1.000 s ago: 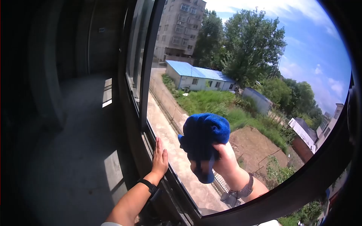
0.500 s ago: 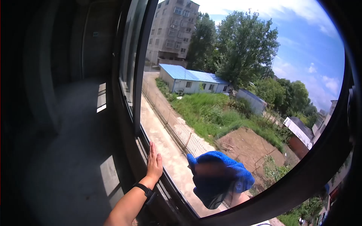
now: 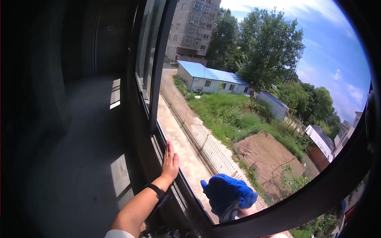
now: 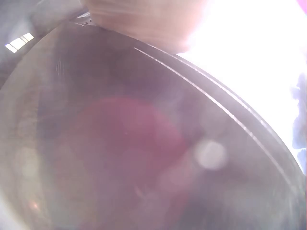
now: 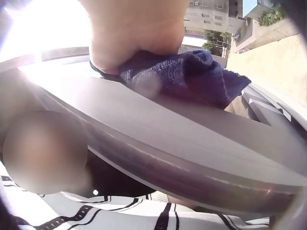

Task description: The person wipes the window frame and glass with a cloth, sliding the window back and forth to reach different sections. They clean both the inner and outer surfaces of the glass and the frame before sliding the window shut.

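Note:
A blue cloth [image 3: 230, 195] sits low in the window opening, bunched up, with its lower part in shadow. My right hand [image 5: 139, 33] holds it on the far side of the window frame's lower rail [image 3: 278, 208]. In the head view the rail cuts across that arm, and the cloth covers most of the fingers. The right wrist view has the cloth draped along the frame's outer edge. My left hand [image 3: 170, 164], fingers straight and together, rests on the dark side frame [image 3: 158, 137]; a black band circles that wrist.
Left of the window lies a dim room whose bare floor [image 3: 89, 158] has patches of sunlight. Far below outside are a paved strip, a fence [image 3: 206, 141], grass and a blue-roofed building [image 3: 214, 77]. A patterned white garment [image 5: 120, 215] is close to the frame.
The blue cloth went from the middle of the opening down to the lower rail, then slightly left. The right hand sank mostly out of sight behind it. My left hand stayed on the frame.

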`<state>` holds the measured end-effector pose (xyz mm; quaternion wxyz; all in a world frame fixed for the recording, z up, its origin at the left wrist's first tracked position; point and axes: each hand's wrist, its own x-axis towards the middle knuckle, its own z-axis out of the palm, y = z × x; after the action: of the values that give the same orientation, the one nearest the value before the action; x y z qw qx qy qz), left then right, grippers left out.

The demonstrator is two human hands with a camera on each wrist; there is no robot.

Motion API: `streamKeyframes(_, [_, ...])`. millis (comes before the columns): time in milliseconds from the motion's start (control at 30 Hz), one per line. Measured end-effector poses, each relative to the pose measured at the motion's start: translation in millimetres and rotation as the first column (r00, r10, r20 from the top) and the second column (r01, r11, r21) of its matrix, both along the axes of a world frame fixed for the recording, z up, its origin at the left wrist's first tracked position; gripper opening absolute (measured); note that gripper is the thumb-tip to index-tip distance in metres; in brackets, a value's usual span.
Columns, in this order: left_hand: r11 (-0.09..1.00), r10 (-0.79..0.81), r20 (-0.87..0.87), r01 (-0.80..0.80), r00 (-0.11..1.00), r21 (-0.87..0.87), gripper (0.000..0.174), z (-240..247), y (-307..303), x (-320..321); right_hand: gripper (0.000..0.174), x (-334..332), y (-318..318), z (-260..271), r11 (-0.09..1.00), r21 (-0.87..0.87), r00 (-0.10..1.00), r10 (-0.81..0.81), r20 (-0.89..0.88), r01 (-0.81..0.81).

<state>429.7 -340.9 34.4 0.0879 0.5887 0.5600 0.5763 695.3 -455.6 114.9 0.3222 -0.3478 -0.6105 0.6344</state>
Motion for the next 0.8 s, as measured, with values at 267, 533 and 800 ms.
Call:
streamKeyframes(267, [1.0,-0.011,-0.005,0.011,1.0,-0.01,0.061,-18.4,-6.7,14.3,0.06,10.5,-7.6,-5.8,0.987,-0.039,0.978,0.158,0.137,-0.154])
streamKeyframes(533, [0.998,-0.053,0.001,0.053,0.999,-0.031,0.062,-19.2,-41.8,43.8,0.064,41.3,-22.7,57.7,0.942,-0.028,0.903,0.329,0.277,-0.335])
streamKeyframes(800, [0.995,-0.092,-0.007,0.091,0.996,-0.048,0.062,-10.7,-82.5,75.3,0.067,29.5,-7.4,146.9,0.919,0.314,0.965,0.261,-0.029,-0.239])
